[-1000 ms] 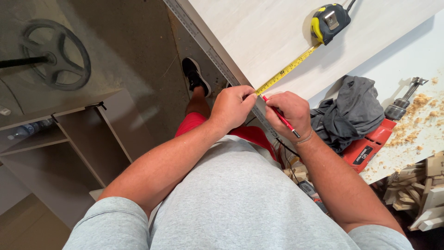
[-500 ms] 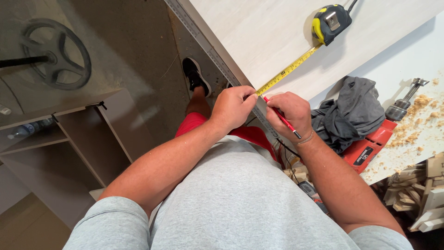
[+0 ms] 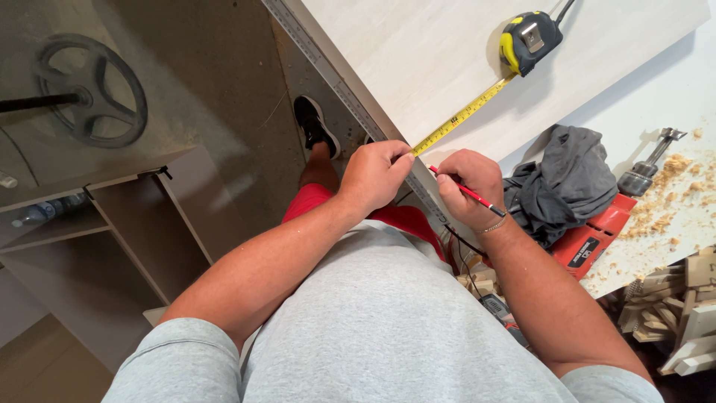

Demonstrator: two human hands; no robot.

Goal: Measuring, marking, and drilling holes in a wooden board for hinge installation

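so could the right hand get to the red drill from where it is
Probably yes. The right hand holds a red pencil at the board edge; the red drill lies just beside that forearm, with only a grey cloth bunched between them.

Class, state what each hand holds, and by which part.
Left hand pinches the tape at its free end; right hand grips the red pencil near its tip.

Single head-worn view, looking steeply down over the grey-shirted torso at lower centre. Close on both hands, left hand (image 3: 377, 175) and right hand (image 3: 466, 186), at mid-frame. Pale board (image 3: 418, 67) across the upper right, floor (image 3: 224, 97) and shelf unit (image 3: 97, 224) at left.
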